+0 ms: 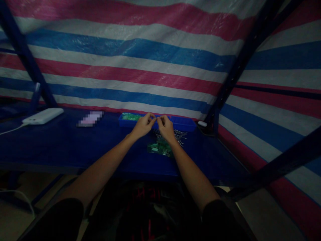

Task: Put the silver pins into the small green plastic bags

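Observation:
My left hand [145,124] and my right hand [165,126] meet fingertip to fingertip in front of a long blue tray [185,123]. Both have their fingers pinched together; whatever lies between them is too small to make out. Green plastic packets [130,116] fill the left end of the tray. Beneath my right hand and wrist, a loose pile of thin metal pins [180,135] is spread on the blue table [105,147]. Closer to me, several green clear packets [160,148] lie flat, partly covered by my right forearm.
A white power bank [43,116] with a cable lies at the left. A blurred pinkish item [90,119] is right of it. A small white case [202,124] sits beside the tray's right end. Blue metal posts [232,67] and striped sheeting [130,50] enclose the table.

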A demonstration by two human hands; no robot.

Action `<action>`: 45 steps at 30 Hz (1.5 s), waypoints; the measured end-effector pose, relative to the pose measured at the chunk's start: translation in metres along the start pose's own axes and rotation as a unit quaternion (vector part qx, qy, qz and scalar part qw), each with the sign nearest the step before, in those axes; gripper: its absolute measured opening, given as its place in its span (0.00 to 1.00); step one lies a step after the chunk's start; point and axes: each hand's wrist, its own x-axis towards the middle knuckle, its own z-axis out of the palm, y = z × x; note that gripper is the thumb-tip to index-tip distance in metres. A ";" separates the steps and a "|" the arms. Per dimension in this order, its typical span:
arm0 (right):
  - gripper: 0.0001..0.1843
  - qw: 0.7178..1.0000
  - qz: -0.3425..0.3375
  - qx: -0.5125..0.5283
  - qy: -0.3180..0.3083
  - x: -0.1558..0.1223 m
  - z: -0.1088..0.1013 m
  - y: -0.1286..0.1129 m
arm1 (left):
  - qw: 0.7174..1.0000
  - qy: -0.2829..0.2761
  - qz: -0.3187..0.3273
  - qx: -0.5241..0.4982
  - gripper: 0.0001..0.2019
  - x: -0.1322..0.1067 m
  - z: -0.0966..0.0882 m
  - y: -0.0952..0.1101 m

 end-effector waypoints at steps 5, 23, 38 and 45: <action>0.11 1.000 -0.020 0.015 -0.018 -0.001 0.000 -0.004 | 1.000 -0.001 -0.022 -0.012 0.12 0.000 -0.001 0.001; 0.16 1.000 -0.010 -0.012 0.002 0.000 0.000 0.000 | 0.996 0.007 -0.014 -0.085 0.08 0.001 0.002 -0.001; 0.10 1.000 -0.015 -0.004 -0.013 0.001 0.001 0.000 | 0.997 0.015 -0.058 -0.043 0.12 0.003 0.001 -0.004; 0.14 1.000 0.004 -0.008 0.007 0.002 0.001 0.002 | 0.998 0.007 -0.010 -0.066 0.08 0.000 0.001 -0.001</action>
